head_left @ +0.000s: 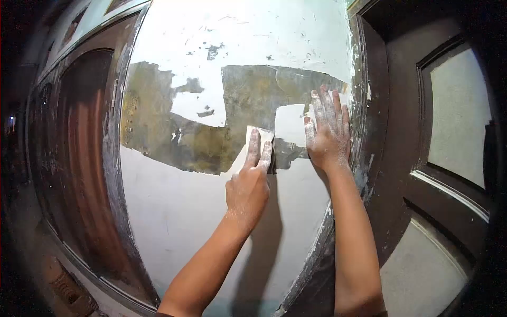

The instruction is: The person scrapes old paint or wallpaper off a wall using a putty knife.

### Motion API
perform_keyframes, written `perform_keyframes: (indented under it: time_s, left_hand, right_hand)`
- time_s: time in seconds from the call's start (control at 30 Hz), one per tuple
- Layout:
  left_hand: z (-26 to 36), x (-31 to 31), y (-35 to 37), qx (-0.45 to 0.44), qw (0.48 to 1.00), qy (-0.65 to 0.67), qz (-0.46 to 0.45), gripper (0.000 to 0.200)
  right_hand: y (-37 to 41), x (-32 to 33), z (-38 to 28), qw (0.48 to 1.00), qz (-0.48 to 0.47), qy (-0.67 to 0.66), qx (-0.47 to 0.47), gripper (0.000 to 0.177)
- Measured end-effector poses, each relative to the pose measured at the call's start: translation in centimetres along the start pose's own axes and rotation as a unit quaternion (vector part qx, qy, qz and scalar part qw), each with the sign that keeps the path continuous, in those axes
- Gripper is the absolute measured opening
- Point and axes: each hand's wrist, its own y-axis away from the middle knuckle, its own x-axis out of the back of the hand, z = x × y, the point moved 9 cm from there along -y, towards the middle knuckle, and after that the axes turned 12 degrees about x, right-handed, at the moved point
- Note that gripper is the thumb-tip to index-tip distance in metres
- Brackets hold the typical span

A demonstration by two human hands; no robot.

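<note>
My left hand [248, 182], dusted with white powder, is closed on a pale flat scraper or sheet [252, 138], its fingers stretched along it against the wall [174, 198]. Around it lies an uneven dark olive-grey patch [243, 98] between white areas. To the right, my right hand [328, 129] rests against the wall with its fingers spread, also covered in white dust, beside the right door frame. Nothing shows in that hand; what lies under its palm is hidden. The exact kind of flat piece in my left hand cannot be made out.
A brown wooden door [82, 158] with a worn frame [113, 158] stands at the left. On the right is a dark door [396, 127] with pale panels [458, 116]. White smears mark the right frame.
</note>
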Motion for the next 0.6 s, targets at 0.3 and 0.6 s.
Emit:
perform_keyframes:
  time_s: [0.3,0.6]
  left_hand:
    - [0.9,1.5,-1.0,-0.018,0.998,0.029,0.054,0.066]
    - [1.2,1.8,-2.0,-0.023,0.998,0.028,0.054,0.062]
  right_hand:
    - [0.0,0.3,0.1,1.0,0.017,-0.012,0.002,0.063]
    - [0.2,0.2,0.0,1.0,0.014,-0.007,-0.003,0.063]
